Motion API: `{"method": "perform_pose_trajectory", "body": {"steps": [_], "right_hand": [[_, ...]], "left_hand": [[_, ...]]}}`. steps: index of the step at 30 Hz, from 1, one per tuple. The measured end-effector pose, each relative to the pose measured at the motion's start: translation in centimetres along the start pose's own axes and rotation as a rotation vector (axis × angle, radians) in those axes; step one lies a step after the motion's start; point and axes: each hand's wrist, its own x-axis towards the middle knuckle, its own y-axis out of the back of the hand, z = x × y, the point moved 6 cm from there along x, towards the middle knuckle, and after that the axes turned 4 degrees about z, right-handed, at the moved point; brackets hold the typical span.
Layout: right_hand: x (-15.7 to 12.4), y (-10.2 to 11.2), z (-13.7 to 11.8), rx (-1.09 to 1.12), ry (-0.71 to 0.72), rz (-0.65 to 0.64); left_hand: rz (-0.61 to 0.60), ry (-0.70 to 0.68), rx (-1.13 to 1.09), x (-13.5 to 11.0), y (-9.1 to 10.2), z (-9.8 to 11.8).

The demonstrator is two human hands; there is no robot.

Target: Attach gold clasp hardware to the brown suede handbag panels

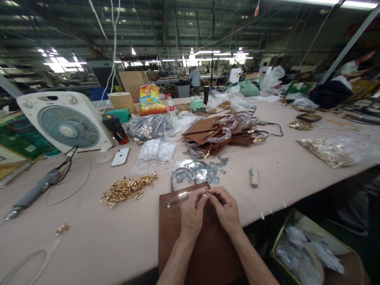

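A brown leather handbag panel point(178, 229) lies at the table's front edge, with a wrapped handle point(181, 170) arching from its top. On its upper left sits a shiny metal fitting point(184, 195). My left hand point(191, 211) is over the panel's upper part, thumb and fingers pinched together. Close against it, my right hand point(225, 208) is also pinched. Between the fingertips of both hands shows a small gold metal fitting point(205, 191); its exact shape is partly hidden. Just beyond the panel are scattered flat metal plates point(210, 170).
Gold metal fittings point(127, 190) are heaped to the left, near a phone point(120, 156) and an electric screwdriver point(35, 194). Stacked brown panels point(213, 134) lie farther back. A fan point(67, 122) stands at left, a beige roll point(254, 177) at right. A bin point(308, 253) is below the edge.
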Motion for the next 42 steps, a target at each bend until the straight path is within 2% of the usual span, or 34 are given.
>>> {"method": "perform_pose_trajectory", "body": {"steps": [6,14,17,23,26,34,42], "right_hand": [[-0.1,0.0,0.1,0.008,-0.03,0.009],[-0.6,-0.3,1.2,0.011,-0.189,-0.031],[-0.7,-0.4,1.3,-0.026,-0.17,-0.051],[-0.9,-0.7,0.9,-0.071,-0.1,-0.081],[-0.9,-0.9,0.9,-0.093,-0.055,-0.108],[-1.1,-1.1,-0.3,-0.219,0.173,-0.133],[-0.5,-0.4,-0.6,-0.099,0.113,-0.116]], "left_hand": [[-0.04,-0.02,0.034,0.0,-0.3,0.1],[-0.01,-0.081,0.063,-0.4,-0.3,-0.2],[0.011,-0.039,0.004,-0.3,-0.1,-0.2],[-0.005,0.157,-0.167,0.0,-0.1,-0.9],[-0.01,0.208,-0.203,0.0,0.0,-1.2],[-0.037,0.271,-0.274,0.1,0.2,-1.4],[-0.035,0.206,-0.257,0.1,0.4,-1.3]]}}
